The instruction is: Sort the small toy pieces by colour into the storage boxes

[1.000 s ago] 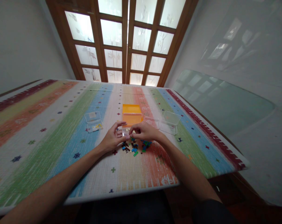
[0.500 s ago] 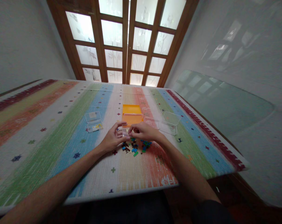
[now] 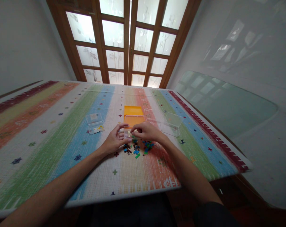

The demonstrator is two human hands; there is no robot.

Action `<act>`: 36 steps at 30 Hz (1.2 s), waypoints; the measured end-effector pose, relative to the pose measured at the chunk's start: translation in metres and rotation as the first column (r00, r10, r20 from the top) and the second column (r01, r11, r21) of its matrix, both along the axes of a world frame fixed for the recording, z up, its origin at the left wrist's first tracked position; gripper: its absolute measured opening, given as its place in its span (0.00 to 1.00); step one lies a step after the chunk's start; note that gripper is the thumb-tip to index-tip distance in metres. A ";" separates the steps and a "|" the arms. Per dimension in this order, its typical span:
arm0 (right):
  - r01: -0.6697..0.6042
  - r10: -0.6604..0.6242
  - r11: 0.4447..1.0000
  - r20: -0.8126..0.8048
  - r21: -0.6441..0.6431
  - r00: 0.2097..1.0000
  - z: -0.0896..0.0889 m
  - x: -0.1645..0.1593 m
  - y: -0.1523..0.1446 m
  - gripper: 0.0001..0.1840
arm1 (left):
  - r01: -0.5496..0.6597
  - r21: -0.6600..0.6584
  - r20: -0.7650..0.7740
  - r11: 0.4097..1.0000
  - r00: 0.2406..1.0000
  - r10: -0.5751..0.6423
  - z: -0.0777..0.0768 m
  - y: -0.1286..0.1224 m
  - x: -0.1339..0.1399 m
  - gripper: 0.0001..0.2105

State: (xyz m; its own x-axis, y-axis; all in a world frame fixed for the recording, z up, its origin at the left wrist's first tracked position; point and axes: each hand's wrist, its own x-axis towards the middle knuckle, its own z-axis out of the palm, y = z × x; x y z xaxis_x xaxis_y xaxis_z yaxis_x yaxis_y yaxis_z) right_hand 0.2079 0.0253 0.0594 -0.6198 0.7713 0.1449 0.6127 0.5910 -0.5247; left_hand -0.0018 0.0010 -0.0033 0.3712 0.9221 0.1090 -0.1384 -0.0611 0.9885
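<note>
My left hand point(image 3: 116, 137) is closed around the left side of a small clear plastic box point(image 3: 127, 133), thumb along the near edge and fingers at the far side. A few pale small pieces show inside it. Over the box's right side, my right hand point(image 3: 147, 130) hangs with index finger and thumb slightly apart; I see nothing held between them. Just below both hands lies a loose pile of small toy bricks point(image 3: 136, 152) in blue, green, brown and cream. The right hand partly hides the box.
Behind the hands stands an open orange box point(image 3: 133, 110). An open clear box point(image 3: 95, 127) with yellow pieces is to the left, and another open clear case point(image 3: 172, 130) to the right. A striped cloth point(image 3: 91, 176) covers the table.
My right hand has lifted slightly and its fingertips have parted over the clear box. My left hand stays around the box. The brick pile looks the same.
</note>
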 end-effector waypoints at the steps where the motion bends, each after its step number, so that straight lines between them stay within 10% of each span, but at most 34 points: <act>1: -0.006 0.005 1.000 -0.026 -0.015 1.000 0.002 0.005 0.000 0.10 | -0.010 0.001 -0.003 1.000 1.000 0.010 0.000 0.000 0.000 0.33; 13: -0.106 0.155 0.966 0.204 -0.235 0.967 0.006 0.032 0.003 0.15 | -0.222 0.100 -0.009 0.970 0.975 0.224 -0.002 0.004 0.000 0.34; 36: -0.080 0.103 0.994 0.334 -0.080 0.937 -0.006 0.011 -0.003 0.06 | -0.117 0.009 0.009 0.993 0.993 0.117 0.003 0.001 0.000 0.36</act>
